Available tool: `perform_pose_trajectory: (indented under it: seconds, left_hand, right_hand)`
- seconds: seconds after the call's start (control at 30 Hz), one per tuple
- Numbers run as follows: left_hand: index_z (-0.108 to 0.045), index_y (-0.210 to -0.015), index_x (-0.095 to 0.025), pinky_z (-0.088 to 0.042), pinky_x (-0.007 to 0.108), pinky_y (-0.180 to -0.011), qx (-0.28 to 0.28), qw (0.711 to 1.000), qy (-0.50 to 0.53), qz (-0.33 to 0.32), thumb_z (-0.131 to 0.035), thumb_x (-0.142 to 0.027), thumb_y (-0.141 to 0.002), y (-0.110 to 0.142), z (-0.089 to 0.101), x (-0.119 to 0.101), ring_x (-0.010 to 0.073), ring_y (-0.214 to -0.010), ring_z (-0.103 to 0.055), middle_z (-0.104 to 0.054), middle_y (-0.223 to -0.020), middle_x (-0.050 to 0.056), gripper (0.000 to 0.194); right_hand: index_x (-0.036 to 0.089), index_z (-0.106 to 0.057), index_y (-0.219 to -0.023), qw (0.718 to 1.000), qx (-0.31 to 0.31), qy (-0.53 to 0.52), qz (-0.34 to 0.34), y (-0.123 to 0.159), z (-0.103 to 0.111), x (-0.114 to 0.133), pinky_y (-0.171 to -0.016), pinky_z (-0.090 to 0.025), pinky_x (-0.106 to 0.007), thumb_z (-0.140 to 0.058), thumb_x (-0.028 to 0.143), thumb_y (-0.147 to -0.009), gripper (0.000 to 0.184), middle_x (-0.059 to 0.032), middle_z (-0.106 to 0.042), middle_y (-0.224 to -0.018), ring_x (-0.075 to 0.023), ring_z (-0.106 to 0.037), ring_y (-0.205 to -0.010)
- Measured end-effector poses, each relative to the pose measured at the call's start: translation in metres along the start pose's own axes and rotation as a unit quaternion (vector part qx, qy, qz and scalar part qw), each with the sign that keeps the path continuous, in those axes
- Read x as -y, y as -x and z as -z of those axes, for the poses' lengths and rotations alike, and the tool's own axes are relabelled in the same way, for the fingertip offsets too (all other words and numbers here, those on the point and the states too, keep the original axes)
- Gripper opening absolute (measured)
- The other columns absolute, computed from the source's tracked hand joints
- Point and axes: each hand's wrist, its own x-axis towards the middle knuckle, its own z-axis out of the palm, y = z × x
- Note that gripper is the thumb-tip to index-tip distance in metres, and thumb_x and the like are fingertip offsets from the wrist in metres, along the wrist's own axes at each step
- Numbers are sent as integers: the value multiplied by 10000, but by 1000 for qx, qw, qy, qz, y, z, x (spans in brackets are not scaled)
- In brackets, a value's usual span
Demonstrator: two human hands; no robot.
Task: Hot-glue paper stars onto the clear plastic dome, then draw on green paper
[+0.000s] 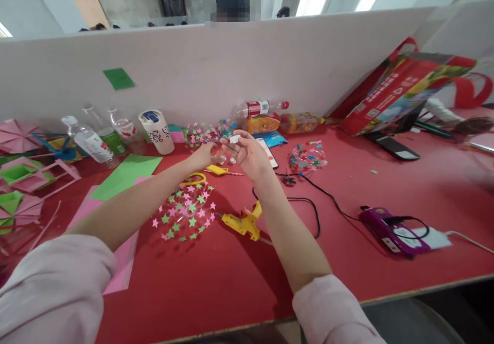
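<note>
Both arms reach out over the middle of the red table (pixel 239 287). My right hand (pixel 250 156) has its fingers curled round a small white bottle cap (pixel 234 139). Close beside it, my left hand (pixel 203 155) is closed, its fingertips partly hidden; what it grips looks clear, but I cannot make it out. Below the hands lies a clear plastic dome (pixel 188 211) dotted with pink and green paper stars. A yellow glue gun (pixel 244 221) rests to its right, nozzle pointing at the dome.
Plastic bottles (pixel 90 141) and a white cup (pixel 156 130) stand at the back left, other bottles (pixel 262 123) at the back. Another starred piece (pixel 307 156) sits right of centre. A black cable runs to a purple power strip (pixel 393 231). A red bag (pixel 397 89) leans against the partition.
</note>
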Motion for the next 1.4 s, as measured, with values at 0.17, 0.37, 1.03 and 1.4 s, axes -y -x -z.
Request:
perform_pose_trajectory:
  seconds: [0.17,0.37,1.03,1.4]
  left_hand:
    - [-612,-810,-148,-527,317,-666,-42,998,46,28,-498,-276,-853,-26,-1,0,178,-639,-658,-658,-718,32,176]
    - [-578,-799,-149,-514,274,-788,-162,982,95,-10,-416,-265,-914,-36,14,-10,134,-796,-667,-680,-832,52,231]
    - [-674,-781,-155,-461,270,-706,23,979,194,-55,-685,-314,-692,4,29,-44,121,-687,-580,-652,-724,8,184]
    - [-631,-806,-157,-456,360,-872,30,983,180,35,-693,-340,-688,-1,6,-20,201,-897,-611,-668,-858,44,226]
  right_hand:
    - [228,-534,-904,1000,4,10,24,0,8,13,-890,-550,-323,-526,154,-793,134,37,-675,-807,-134,-703,-867]
    - [211,-559,-818,989,-79,96,82,-2,26,17,-800,-531,-253,-624,179,-671,163,49,-653,-776,-108,-681,-808]
    - [203,-608,-753,947,-72,313,25,-10,24,-35,-529,-305,-226,-659,171,-657,114,80,-501,-585,-77,-416,-525]
    - [212,-567,-811,986,-53,158,-2,-5,19,-17,-480,-360,-209,-645,470,-686,297,77,-530,-622,-47,-373,-458]
